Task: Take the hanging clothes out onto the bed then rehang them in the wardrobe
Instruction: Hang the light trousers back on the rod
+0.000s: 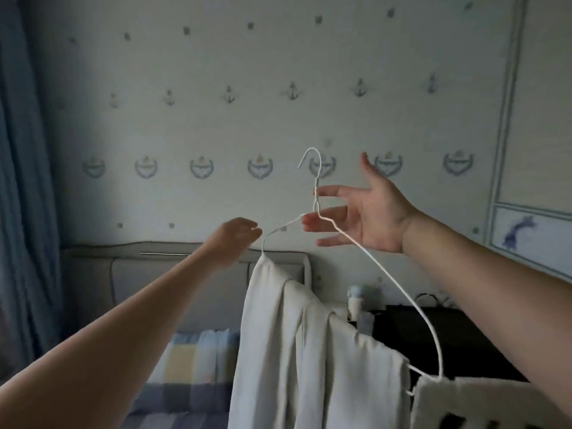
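A white wire hanger [383, 280] is held up in front of me, tilted, its hook pointing up and to the left. A white garment [297, 351] is draped over its bottom bar and hangs down. My right hand [368, 212] holds the hanger's neck between spread fingers, just under the hook. My left hand [235, 238] is closed on the hanger's left shoulder, just above the cloth. The bed [185, 391] with a checked cover lies below. The wardrobe is not in view.
A padded headboard [130, 274] stands against the patterned wall. Striped pillows [198, 354] rest on the bed. A dark bedside cabinet [448, 335] with small items sits at right. A blue curtain [18, 181] hangs at left. A white piece [483, 400] lies at bottom right.
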